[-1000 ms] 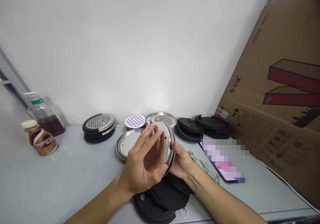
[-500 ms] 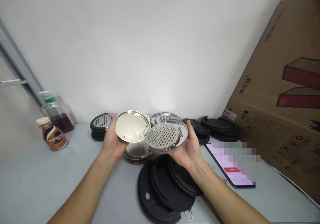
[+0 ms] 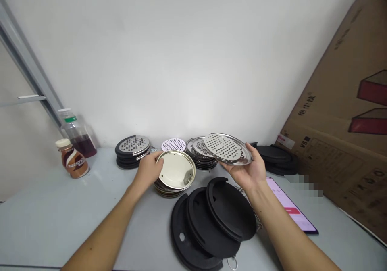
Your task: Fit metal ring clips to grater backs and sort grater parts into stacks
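My left hand (image 3: 150, 168) grips the left rim of a round, shiny, pale-gold metal lid (image 3: 175, 169), which is over a stack of similar metal discs (image 3: 169, 193); whether it rests on them I cannot tell. In my right hand (image 3: 249, 168) is a round metal grater plate (image 3: 226, 148), holes facing up, thumb on its right rim, fingers underneath. It hangs in front of a stack of metal grater discs (image 3: 202, 162). Below my hands lie several overlapping round black holders (image 3: 231, 210), one with a metal ring (image 3: 232, 263).
Back left is a pile of black-rimmed graters (image 3: 133, 146), with a perforated disc (image 3: 173, 144) beside it. More black holders (image 3: 276, 156) sit back right near a large cardboard box (image 3: 341, 150). A phone (image 3: 294, 210) lies right. Two bottles (image 3: 72, 162) (image 3: 81, 136) stand left.
My left hand has brought the gold lid down over the metal disc stack. My right hand has moved the grater plate right and slightly up, away from the lid. The view has shifted slightly.
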`<state>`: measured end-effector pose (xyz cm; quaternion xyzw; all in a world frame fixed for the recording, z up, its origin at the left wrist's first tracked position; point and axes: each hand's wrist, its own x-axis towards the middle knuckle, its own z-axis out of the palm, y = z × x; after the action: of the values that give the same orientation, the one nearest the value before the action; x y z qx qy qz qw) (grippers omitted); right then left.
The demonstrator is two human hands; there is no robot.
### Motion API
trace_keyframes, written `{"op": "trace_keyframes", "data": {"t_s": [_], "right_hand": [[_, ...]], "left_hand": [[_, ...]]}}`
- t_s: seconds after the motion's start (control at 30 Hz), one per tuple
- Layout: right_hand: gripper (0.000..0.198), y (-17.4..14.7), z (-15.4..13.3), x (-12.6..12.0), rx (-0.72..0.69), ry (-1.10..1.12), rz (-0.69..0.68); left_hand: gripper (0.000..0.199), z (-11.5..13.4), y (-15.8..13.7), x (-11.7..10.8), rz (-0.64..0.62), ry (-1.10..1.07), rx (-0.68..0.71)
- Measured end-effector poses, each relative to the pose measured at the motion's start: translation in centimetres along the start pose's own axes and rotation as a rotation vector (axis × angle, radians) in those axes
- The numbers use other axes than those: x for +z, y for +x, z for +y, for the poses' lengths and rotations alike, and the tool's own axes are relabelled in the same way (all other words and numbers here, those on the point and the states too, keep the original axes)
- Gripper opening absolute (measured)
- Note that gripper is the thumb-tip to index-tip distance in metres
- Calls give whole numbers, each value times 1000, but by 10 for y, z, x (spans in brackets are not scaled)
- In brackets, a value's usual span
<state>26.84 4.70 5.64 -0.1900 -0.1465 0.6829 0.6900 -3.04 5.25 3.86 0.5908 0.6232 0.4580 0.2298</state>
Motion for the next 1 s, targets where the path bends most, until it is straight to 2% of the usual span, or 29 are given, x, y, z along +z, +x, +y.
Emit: {"op": "trace_keyframes", "data": {"t_s": [0.13,0.2,0.33,0.4,0.5,0.6,0.8,0.9,1.0], "right_hand": [[29,-2,1,1,12,-14,-12],[29,-3,2,2,19,-19,-21],[28,-6,5,4,35,-37,-32],[29,-7,6,4,51,-50,-43],[31,-7,7,3,72,-65,-66],[31,-7,8,3,81,-60,-68],[33,-8,7,7,75,-75,-53],[33,-8,6,8,69,-72,-56],[33,-9,6,8,73,-65,-71]], "left_hand": [[35,-2,-2,-4,48,221,97],[39,2,-9,2,26,314,231],[46,19,-37,28,-190,505,648],[46,25,-49,39,-287,563,719],[39,28,-55,43,-366,613,703],[34,27,-52,34,-404,591,655],[53,34,-55,15,-472,567,572],[55,38,-57,13,-513,553,540],[55,37,-57,12,-564,425,482]]}}
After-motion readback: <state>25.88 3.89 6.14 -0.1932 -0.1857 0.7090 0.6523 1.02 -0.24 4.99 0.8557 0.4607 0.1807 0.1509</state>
